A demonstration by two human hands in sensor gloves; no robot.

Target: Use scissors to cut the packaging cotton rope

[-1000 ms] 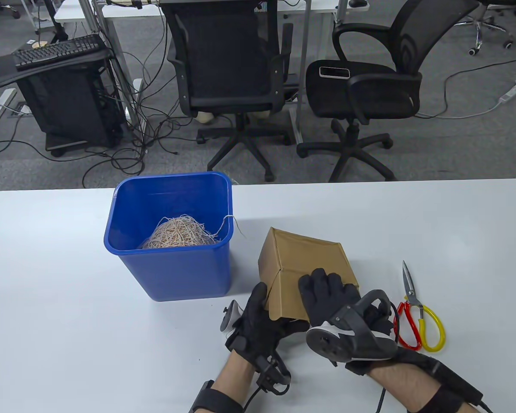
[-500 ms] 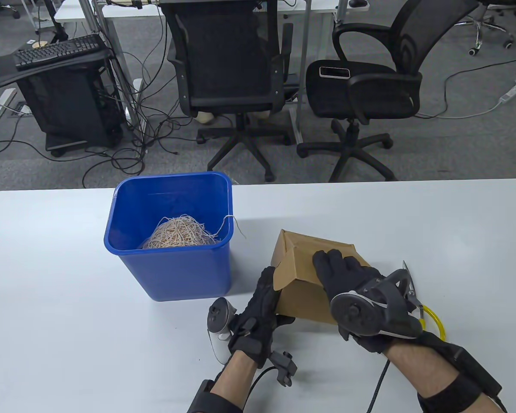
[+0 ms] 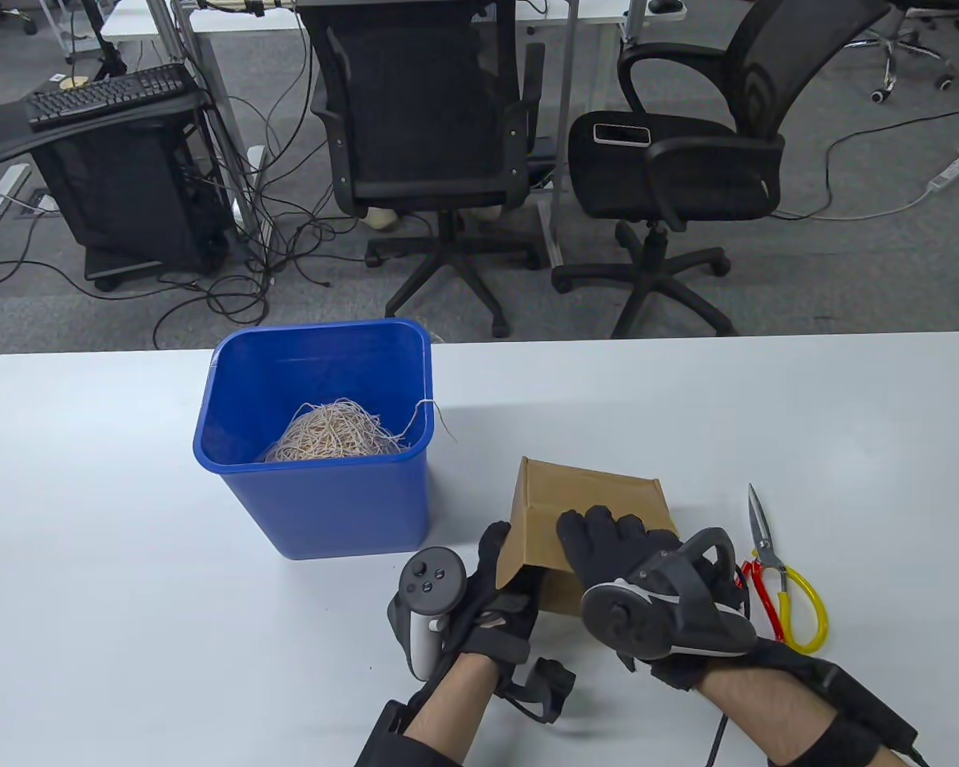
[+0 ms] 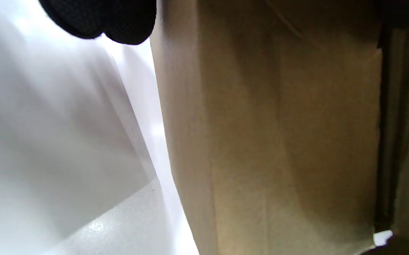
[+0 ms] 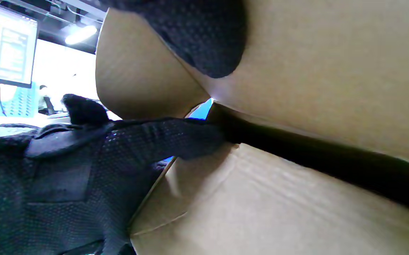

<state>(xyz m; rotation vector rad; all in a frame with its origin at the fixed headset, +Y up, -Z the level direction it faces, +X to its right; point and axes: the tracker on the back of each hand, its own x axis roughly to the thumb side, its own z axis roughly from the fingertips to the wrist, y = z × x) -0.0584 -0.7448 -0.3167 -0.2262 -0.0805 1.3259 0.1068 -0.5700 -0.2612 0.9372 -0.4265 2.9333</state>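
Observation:
A brown cardboard box (image 3: 599,495) sits on the white table (image 3: 128,559) near the front, with a flap raised at its left end. My left hand (image 3: 499,587) holds the box's left end at that flap. My right hand (image 3: 607,543) rests fingers-spread on the box's top. The box fills the left wrist view (image 4: 278,141) and the right wrist view (image 5: 331,71). Scissors (image 3: 771,571) with red and yellow handles lie shut on the table right of the box. A tangle of cotton rope (image 3: 332,431) lies in the blue bin (image 3: 320,503), one strand over its rim.
The blue bin stands left of the box, close to my left hand. Office chairs (image 3: 423,144) and a keyboard stand (image 3: 104,96) are beyond the table's far edge. The table stretches wide to the left and right.
The box has been turned and tipped in both hands, ending nearer me. My left hand rolled so its tracker faces up. My right hand moved back off the scissors, which show again.

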